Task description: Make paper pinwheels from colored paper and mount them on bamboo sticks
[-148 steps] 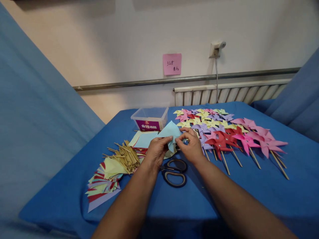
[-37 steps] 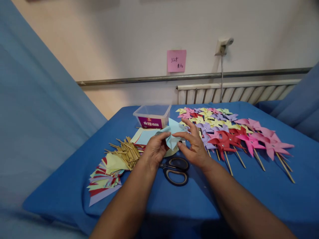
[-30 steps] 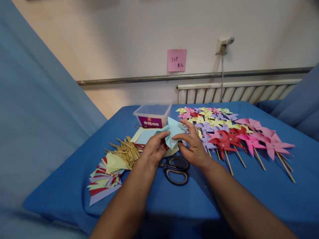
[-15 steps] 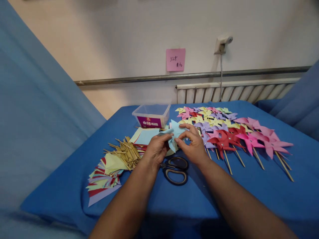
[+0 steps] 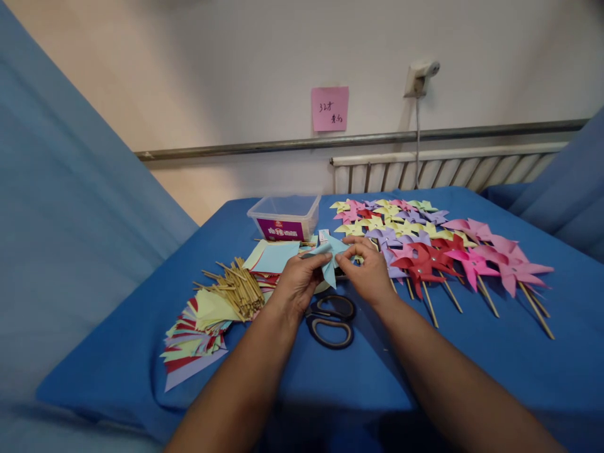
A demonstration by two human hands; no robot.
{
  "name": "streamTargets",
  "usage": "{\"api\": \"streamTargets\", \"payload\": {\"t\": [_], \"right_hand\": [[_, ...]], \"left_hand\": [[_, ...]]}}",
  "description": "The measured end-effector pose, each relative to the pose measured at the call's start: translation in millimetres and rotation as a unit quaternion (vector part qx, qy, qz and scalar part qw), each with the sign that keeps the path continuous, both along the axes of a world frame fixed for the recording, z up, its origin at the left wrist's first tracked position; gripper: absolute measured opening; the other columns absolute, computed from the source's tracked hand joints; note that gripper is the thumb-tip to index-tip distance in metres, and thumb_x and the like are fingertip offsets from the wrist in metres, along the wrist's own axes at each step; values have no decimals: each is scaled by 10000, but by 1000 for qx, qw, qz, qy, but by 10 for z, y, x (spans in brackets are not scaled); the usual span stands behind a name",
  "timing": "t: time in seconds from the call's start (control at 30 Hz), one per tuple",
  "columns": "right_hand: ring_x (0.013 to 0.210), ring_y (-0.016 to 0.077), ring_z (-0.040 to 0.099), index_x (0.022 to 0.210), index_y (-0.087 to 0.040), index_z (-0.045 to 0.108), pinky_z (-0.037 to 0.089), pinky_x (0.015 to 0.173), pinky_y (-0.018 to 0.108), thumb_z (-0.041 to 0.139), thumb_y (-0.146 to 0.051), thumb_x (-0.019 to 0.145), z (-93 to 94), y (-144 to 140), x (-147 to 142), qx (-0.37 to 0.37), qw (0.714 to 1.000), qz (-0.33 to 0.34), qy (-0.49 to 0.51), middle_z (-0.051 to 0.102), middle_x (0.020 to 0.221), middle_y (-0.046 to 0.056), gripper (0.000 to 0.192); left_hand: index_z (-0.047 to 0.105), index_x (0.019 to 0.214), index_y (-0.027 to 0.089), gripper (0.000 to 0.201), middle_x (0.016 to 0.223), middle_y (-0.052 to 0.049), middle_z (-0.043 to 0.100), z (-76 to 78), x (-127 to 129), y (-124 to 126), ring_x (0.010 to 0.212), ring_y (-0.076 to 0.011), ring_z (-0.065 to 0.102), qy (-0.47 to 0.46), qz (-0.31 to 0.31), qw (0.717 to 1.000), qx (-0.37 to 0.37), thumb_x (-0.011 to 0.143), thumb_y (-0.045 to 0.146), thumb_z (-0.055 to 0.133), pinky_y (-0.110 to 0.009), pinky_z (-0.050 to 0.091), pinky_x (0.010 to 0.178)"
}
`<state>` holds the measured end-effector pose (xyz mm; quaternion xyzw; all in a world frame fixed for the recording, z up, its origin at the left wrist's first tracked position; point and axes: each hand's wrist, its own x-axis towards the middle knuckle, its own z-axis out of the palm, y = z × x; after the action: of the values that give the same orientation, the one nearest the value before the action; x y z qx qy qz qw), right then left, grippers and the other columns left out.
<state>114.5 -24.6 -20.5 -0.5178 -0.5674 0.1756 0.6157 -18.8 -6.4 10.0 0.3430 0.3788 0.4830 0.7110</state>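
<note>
Both hands meet above the blue desk (image 5: 472,377), just past the black scissors (image 5: 330,319): the left hand (image 5: 298,283) and right hand (image 5: 369,272) each pinch the light blue paper pinwheel (image 5: 330,255) with closed fingertips. It looks featherlight and easily creased, so I'd grip near the centre where the folded tips gather, never the loose vanes

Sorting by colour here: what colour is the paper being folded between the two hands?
Light blue paper, seen best in the head view, pinched by the left hand and right hand.
</note>
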Motion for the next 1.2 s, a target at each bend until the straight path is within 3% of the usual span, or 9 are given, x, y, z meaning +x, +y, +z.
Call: {"api": "streamTargets", "payload": {"t": [0.97, 1.07, 1.2], "right_hand": [[1031, 244, 583, 589, -220, 574, 406, 961, 420, 669, -292, 727, -20, -1, -21, -14, 1000, 3, -20, 650, 1029, 64, 182], [1060, 248, 581, 738, -218, 601, 418, 954, 431, 680, -318, 721, -30, 17, 1, -14, 999, 19, 40, 643, 1069, 69, 128], [1077, 255, 589, 1051, -234, 564, 456, 908, 437, 729, -375, 684, 16, 47, 93, -72, 975, 55, 201, 618, 1168, 83, 426]], "left_hand": [[695, 757, 96, 291, 670, -39, 682, -1, 16, 7, 572, -140, 608, 21, -2, 1000, 7, 491, 118, 810, -252, 479, 568], [706, 802, 90, 305, 701, -56, 696, -3, -10, 20, 586, -153, 617, 46, -7, 998, 30, 514, 141, 790, -268, 487, 591], [706, 857, 109, 332, 727, -58, 700, 24, -106, 52, 593, -167, 621, 122, -52, 989, 60, 545, 195, 782, -287, 485, 597]]}}
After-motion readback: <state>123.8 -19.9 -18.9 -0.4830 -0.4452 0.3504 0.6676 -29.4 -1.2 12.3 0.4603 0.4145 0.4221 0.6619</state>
